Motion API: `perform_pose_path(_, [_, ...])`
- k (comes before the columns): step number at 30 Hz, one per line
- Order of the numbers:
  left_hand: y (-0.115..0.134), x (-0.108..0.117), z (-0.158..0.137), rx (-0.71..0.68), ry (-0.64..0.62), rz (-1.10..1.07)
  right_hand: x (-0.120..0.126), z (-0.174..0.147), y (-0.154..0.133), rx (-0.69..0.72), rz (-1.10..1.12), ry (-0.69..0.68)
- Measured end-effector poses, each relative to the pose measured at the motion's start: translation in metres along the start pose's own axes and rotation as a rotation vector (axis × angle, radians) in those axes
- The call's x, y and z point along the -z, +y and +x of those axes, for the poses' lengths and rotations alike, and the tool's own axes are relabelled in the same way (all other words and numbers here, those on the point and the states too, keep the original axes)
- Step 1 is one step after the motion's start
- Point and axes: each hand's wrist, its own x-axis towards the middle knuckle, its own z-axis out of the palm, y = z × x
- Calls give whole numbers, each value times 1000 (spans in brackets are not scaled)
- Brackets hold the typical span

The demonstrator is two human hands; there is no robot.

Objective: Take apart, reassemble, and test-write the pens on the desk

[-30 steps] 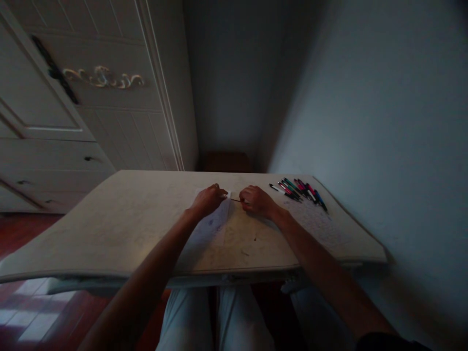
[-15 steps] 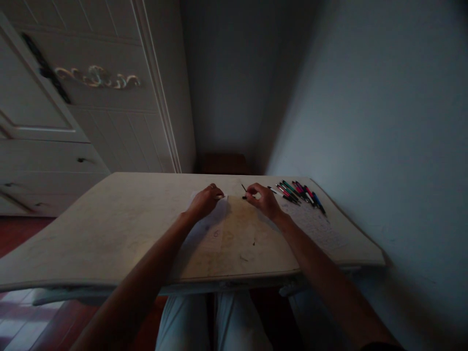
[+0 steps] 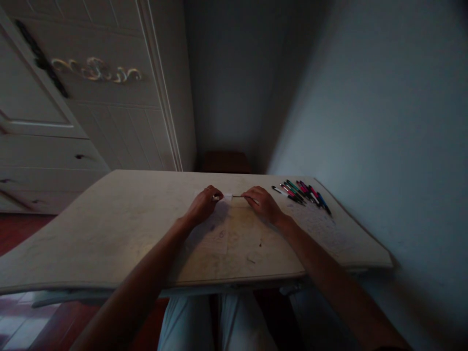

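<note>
My left hand [image 3: 203, 204] is closed on a small white piece [image 3: 216, 198] that looks like a pen barrel, most of it hidden by the fingers. Just across from it, my right hand [image 3: 262, 204] pinches a thin dark pen refill [image 3: 237, 196], which points left toward my left hand. A short white part [image 3: 227, 195] lies in line with the refill's left end; whether they touch I cannot tell. Under my left hand is a sheet of paper [image 3: 212, 240] with faint marks.
Several pens [image 3: 303, 192] in various colours lie side by side at the table's right, above a handwritten sheet [image 3: 321, 226]. A tiny dark bit [image 3: 260, 243] sits on the stained table [image 3: 120, 219]. A wall rises on the right, a white cabinet [image 3: 109, 117] on the left.
My right hand has turned, so the dark refill, slanted before, now lies level between my hands. The black piece seen below my right fingers no longer shows. The view has shifted slightly.
</note>
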Motion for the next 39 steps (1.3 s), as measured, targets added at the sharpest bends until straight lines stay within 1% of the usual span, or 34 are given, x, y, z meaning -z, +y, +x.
perform_pose_path(4, [6, 0, 0, -2, -15, 9, 0, 0, -1, 7, -18, -8])
perform_pose_path(9, [4, -2, 0, -25, -9, 4, 1, -1, 1, -17, -27, -4])
perform_pose_path(15, [3, -3, -1, -45, -28, 8, -1, -1, -1, -3, -10, -7])
perform_pose_path(24, [3, -2, 0, -11, -39, 8, -1, -1, 0, -8, 10, -12])
perform_pose_path(31, [4, -1, -1, -21, -29, 23, -1, -2, 0, -7, 25, 15])
perform_pose_path(39, [12, 1, -1, -28, -67, -3, -3, -2, 0, -9, 43, 11])
